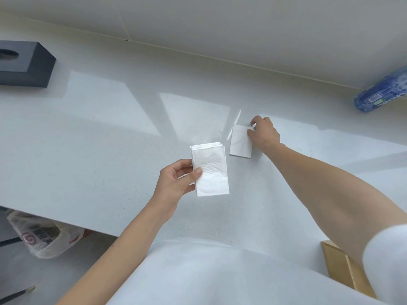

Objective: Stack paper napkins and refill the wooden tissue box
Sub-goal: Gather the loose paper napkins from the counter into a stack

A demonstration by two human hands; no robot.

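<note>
Blue water bottle (383, 93) far right, printed plastic bag (41, 236) under counter (99, 133)

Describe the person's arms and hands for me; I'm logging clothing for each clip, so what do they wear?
Both forearms are bare. The left hand and right hand show no gloves, rings, watch or bracelets. A short white sleeve covers the right upper arm. The left arm's sleeve is out of view.

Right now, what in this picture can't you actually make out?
- Wooden box, head view: mostly behind the right arm, cut by the edge.
- Blue bottle: top cut off, label blurred.
- Dark box: left end cut off.
- Right hand fingers hide the napkin corner.
</note>
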